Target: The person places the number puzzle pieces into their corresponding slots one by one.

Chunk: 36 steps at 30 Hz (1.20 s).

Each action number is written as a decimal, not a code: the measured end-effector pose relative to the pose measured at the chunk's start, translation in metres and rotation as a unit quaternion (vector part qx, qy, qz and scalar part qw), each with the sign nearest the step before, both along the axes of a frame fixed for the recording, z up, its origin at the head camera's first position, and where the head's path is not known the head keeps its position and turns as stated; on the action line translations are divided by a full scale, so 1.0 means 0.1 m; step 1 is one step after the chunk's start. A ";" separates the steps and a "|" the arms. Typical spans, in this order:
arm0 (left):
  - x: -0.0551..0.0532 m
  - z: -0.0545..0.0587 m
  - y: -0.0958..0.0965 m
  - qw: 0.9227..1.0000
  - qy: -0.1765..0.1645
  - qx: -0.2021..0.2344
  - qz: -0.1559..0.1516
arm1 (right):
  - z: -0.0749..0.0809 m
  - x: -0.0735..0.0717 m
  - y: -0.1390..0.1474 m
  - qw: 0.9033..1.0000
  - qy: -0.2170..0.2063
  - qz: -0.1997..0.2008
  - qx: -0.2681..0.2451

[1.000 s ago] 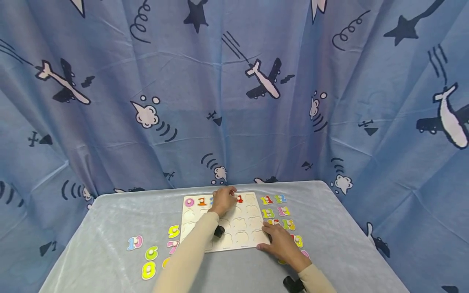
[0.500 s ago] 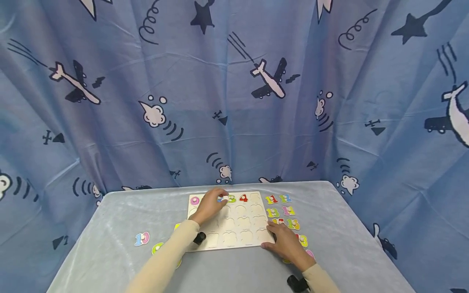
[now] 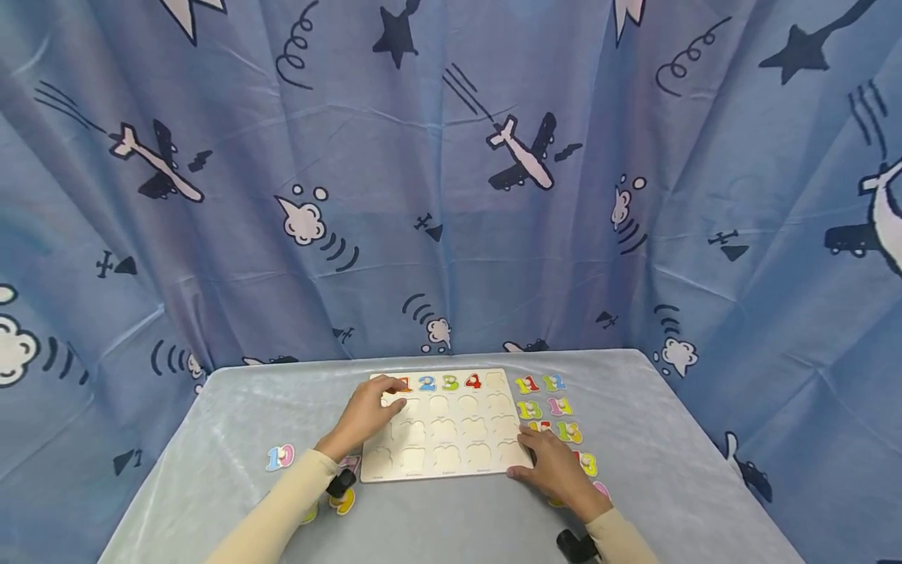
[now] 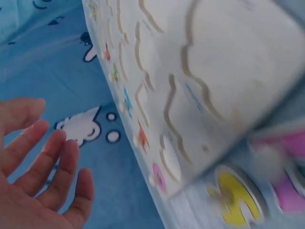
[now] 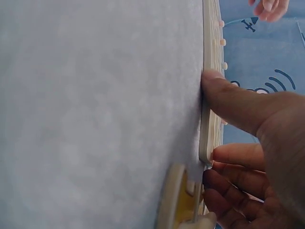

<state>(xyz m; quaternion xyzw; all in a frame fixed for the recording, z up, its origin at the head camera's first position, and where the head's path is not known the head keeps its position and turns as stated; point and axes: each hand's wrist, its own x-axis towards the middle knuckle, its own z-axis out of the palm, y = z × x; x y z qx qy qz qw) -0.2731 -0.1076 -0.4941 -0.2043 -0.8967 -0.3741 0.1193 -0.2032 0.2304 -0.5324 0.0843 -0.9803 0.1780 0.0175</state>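
Note:
A wooden number puzzle board (image 3: 451,474) lies on the table. Its back row holds the blue 2 (image 3: 427,383), green 3 (image 3: 450,382) and red 4 (image 3: 473,381); the 1 is partly covered by fingers. In the left wrist view the pink 0 (image 4: 159,177) sits in the row's corner. My left hand (image 3: 366,411) hovers over the board's left side, fingers loosely bent and holding nothing. My right hand (image 3: 557,470) grips the board's front right corner. In the right wrist view its thumb (image 5: 224,93) presses the front edge while the index finger touches the side.
Loose number pieces, among them the 11 (image 3: 528,385) and 12 (image 3: 554,382), line the board's right side. The 10 (image 3: 280,457) lies to the left, and a yellow piece (image 3: 341,501) is beside the left wrist. A blue patterned curtain (image 3: 451,196) hangs behind the table.
My left hand has moved left and toward me across the board, uncovering the 2, 3 and 4. The right hand stays at the corner. The head view has shifted slightly.

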 end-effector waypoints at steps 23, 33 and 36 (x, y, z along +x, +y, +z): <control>0.22 -0.17 -0.76 0.992 -0.093 -0.007 0.081 | -0.02 -0.03 0.01 1.000 0.006 0.014 0.000; 0.26 -0.25 -0.79 0.987 -0.145 -0.016 0.068 | -0.03 -0.03 0.00 1.000 0.007 0.008 0.006; 0.26 -0.28 -0.80 0.986 -0.155 -0.013 0.061 | -0.02 -0.03 0.00 1.000 0.007 0.008 0.006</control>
